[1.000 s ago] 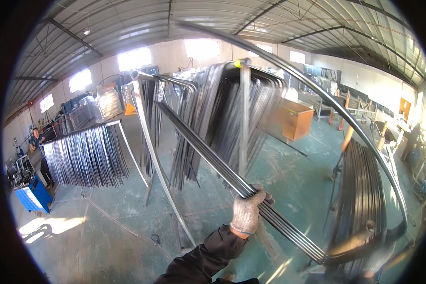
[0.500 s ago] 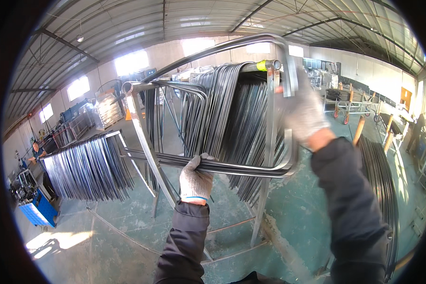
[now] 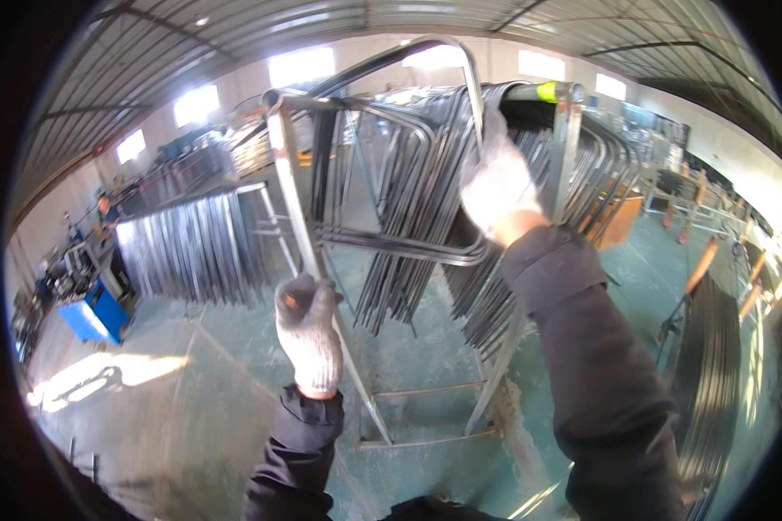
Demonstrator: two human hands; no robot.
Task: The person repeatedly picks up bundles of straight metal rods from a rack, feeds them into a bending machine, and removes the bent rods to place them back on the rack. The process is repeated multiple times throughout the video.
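across the upper front of the rack (image 3: 287, 165), a bundle of bent tubes (image 3: 391, 244) lies ahead of both hands. its two long sides run roughly sideways, one above the rack's top pipe and one below it, reaching toward the rack's left leg; the lower side seems to pass behind that leg. the short side joining them stands nearly upright between the rack's two front legs, and the right hand (image 3: 495, 178), the nearer one, is closed around it, though its fingers are blurred. whether the tubes rest on the pipe cannot be told. the left hand (image 3: 308, 334) is just beside the rack's left leg, below the tubes, fingers loosely curled and no tube visible in them; contact with the leg cannot be judged. hanging tubes (image 3: 387, 291) crowd the rack behind the bundle. containers: right of the rack and beyond it, a brown box (image 3: 615, 219), its inside hidden; well left of the rack, a blue cabinet (image 3: 96, 311) with dark machine parts (image 3: 82, 265) on top, its contents out of sight.
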